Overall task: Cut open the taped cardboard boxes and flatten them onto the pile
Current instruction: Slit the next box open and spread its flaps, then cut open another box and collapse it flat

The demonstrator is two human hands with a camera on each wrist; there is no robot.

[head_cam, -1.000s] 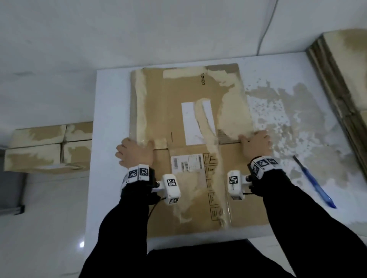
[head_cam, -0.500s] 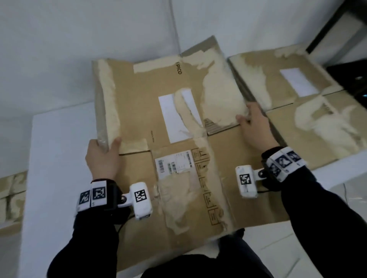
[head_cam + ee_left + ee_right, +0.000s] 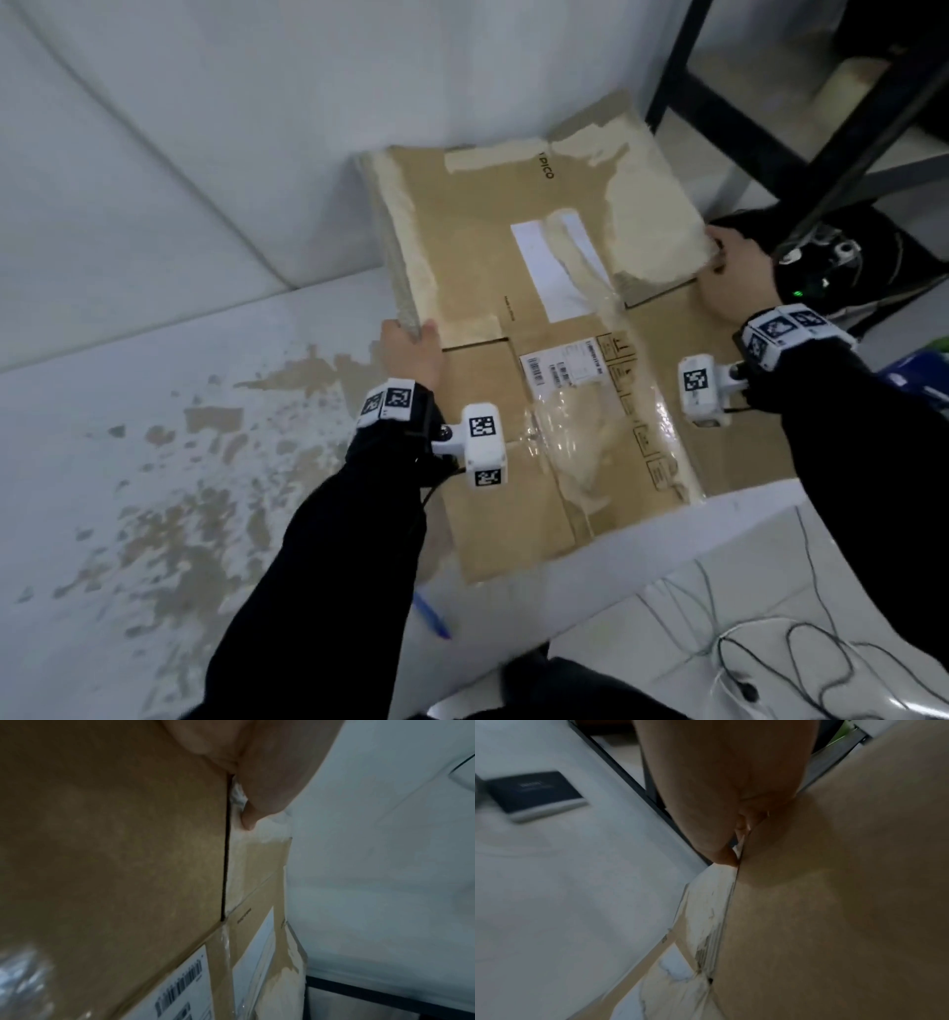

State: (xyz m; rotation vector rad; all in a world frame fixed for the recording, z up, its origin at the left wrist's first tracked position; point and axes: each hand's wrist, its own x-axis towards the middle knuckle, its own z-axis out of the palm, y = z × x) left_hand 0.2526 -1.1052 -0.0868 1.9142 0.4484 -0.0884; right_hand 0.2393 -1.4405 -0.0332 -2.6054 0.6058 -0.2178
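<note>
A flattened brown cardboard box (image 3: 513,267) with torn tape patches, a white label and a barcode sticker is held low over the right end of the white table (image 3: 154,462). My left hand (image 3: 411,344) grips its left edge, thumb on top. My right hand (image 3: 734,272) grips the right edge at a flap notch. In the left wrist view the fingers (image 3: 257,770) curl over the cardboard (image 3: 115,841) by a slit between flaps. In the right wrist view the fingers (image 3: 718,780) pinch the board's edge (image 3: 834,902). The pile is not visible.
A blue pen (image 3: 431,614) lies on the table beside my left sleeve. A black metal shelf frame (image 3: 719,118) stands at the far right, with a dark device with a green light (image 3: 816,277) below it. Cables (image 3: 770,642) trail on the floor. A dark flat box (image 3: 536,793) lies to the right.
Both hands went from pressing on the flattened box to gripping its side edges. The box has been lifted and carried right along the table, and my view swung right with it.
</note>
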